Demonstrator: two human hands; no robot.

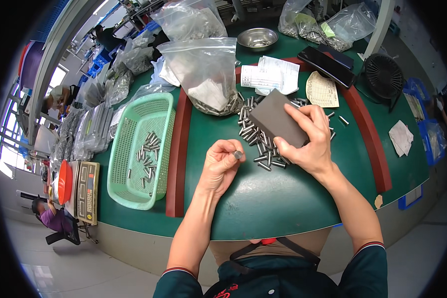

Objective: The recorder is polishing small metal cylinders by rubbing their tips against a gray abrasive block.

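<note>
The hands were apart. The left hand [218,166] pinched one pin [238,154] between thumb and fingers, its round end exposed — presumably to keep that face in sight. The right hand [310,141] was clamped on a dark block [277,119], thumb and fingers spread, apparently to steady its bulk; whether the block touched the heap [268,158] of pins below could not be told. The heap lay on the green table [283,208], between red rails [176,169] that likely checked rolling. More pins [149,155] occupied the basket [167,144] at left — seemingly kept separate.
</note>
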